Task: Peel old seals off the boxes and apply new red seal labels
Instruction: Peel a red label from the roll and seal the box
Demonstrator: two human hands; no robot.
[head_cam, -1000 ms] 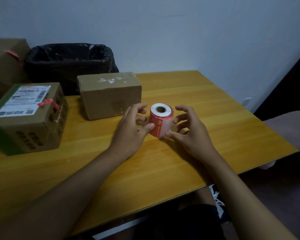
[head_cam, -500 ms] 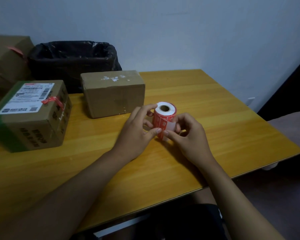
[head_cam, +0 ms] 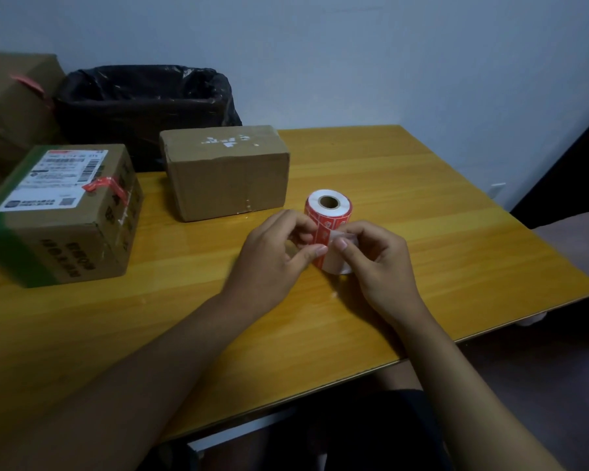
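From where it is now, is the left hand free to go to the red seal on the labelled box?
Probably not at once: the left hand is pinching at the label roll. The tabletop between it and the red seal shows nothing in the way.

we note a yellow wooden desk point(head_cam: 422, 212) set against a pale blue-grey wall point(head_cam: 354, 56). a bin lined with a black plastic bag point(head_cam: 143, 100) stands at the desk's far left. a white wall socket point(head_cam: 497, 190) shows beyond the right edge.
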